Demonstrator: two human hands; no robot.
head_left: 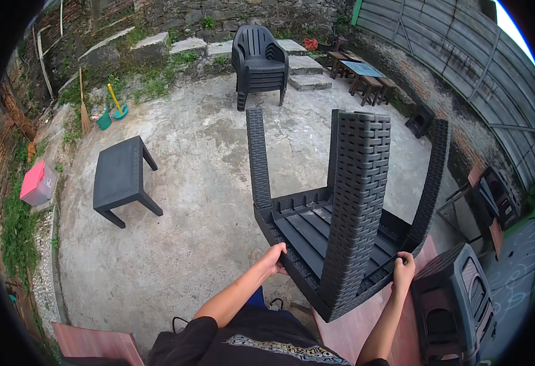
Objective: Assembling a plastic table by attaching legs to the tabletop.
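A black plastic table [358,183] with woven-pattern legs is upside down in front of me, its legs pointing up and its ribbed underside showing. My left hand [272,259] grips the near left edge of its top, fingers partly hidden beneath. On the right edge, by the base of a leg, my right hand [404,268] is closed round the rim. Part of the table overlaps a reddish wooden surface [365,323] below; whether it touches that surface I cannot tell. To the left, a similar dark table [120,174] stands upright on the concrete floor.
Stacked black armchairs [260,64] stand at the back. Low wooden stools and a blue-topped table [363,68] line the far right. Dark chairs [453,305] sit close at my right. A pink-lidded box [38,183], a broom [83,107] and a green bucket [103,119] are left.
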